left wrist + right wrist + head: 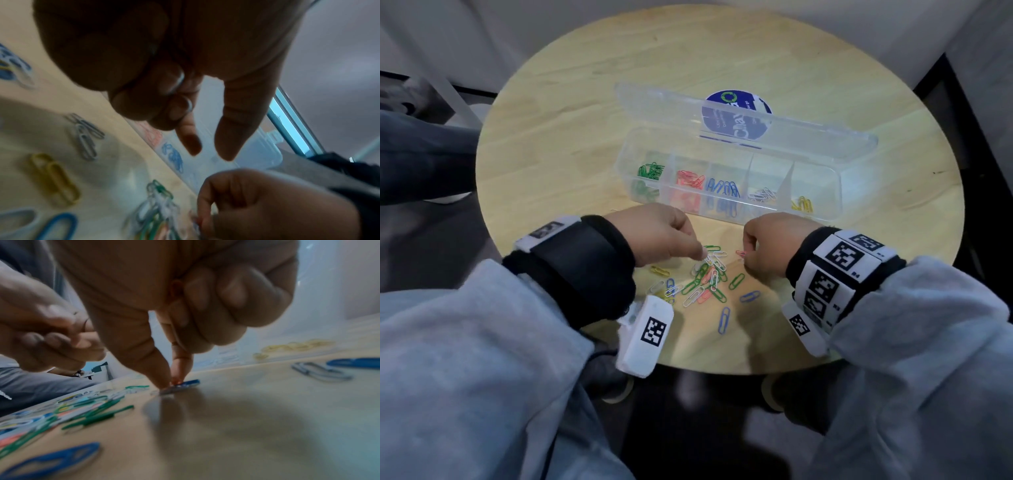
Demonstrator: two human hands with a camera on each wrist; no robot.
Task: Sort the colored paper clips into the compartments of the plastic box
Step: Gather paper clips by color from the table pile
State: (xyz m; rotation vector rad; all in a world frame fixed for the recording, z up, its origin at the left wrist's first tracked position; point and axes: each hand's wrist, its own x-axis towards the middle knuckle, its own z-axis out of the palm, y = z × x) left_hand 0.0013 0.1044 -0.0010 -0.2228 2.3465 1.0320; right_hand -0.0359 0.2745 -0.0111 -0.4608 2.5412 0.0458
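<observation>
Progress partway: plastic box (pixel 835 192) beyond the knuckles, colours begun in five compartments. Mixed pile (pixel 705 282) between wrists, unsorted. Right hand (pixel 767 246) pinching one clip (pixel 740 254); left hand (pixel 661 236) pincer apart, empty.

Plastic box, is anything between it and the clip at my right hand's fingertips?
Nothing visible. Bare table lies between the clip at the right hand and the plastic box; its lid stands open. The left hand sits aside.
</observation>
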